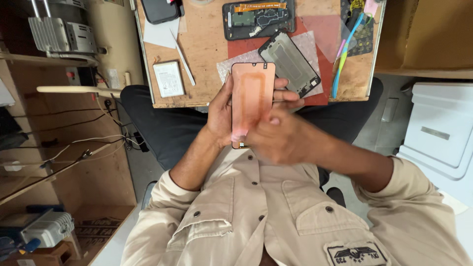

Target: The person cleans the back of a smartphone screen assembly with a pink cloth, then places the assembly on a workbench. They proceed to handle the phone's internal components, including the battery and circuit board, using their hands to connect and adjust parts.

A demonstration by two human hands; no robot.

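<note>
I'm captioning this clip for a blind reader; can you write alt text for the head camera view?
Seen from above, a person's left hand holds a copper-coloured rectangular phone screen panel upright over their lap while the blurred right hand touches its lower end. Beyond lies a wooden work board carrying an opened dark phone body, a white flat battery and a blue toothbrush.

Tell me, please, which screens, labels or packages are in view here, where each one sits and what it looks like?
Phone screen panel: held upright in the left hand, the right hand at its lower edge; tall rectangle, copper-pink back.
Battery: flat on the wooden table, left of the panel; white rectangular label, grey rim.
Shirt patch: lower right chest; dark with pale emblem.
</note>
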